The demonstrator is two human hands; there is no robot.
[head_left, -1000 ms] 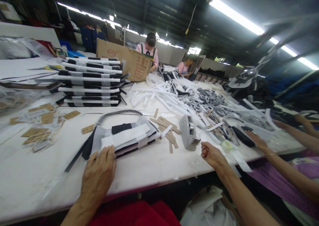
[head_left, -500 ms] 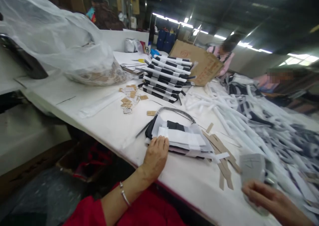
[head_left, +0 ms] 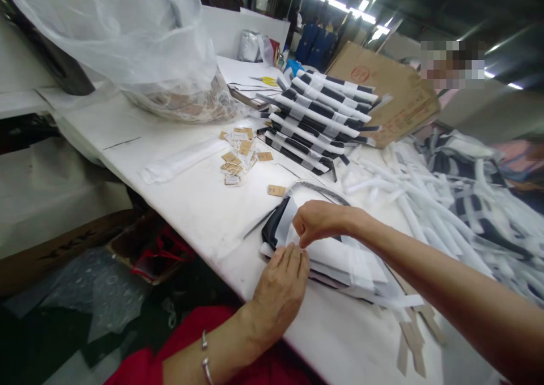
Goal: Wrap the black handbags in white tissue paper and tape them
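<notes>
A black handbag (head_left: 275,226) lies on the white table, wrapped in white paper and strips, with its curved handle (head_left: 313,184) pointing away from me. My left hand (head_left: 283,283) rests on the near edge of its wrapping. Its fingers are laid out over the white layer and the thumb is hidden. Just above those fingertips, my right hand (head_left: 317,221) is closed and touches the same spot of the wrapping. Whatever sits between its fingers is too small to make out. The right forearm covers part of the bag.
Behind stands a stack of wrapped black-and-white bundles (head_left: 318,119), beside a cardboard box (head_left: 382,93). Loose paper tags (head_left: 244,147) lie left of the bag. Brown card strips (head_left: 411,337) lie at its right. White tubes and dark pieces (head_left: 450,221) pile up at the right.
My right hand has come from the grey block at the right over to the bag, beside my left fingers. My left hand stays on the wrapping. The view has shifted.
</notes>
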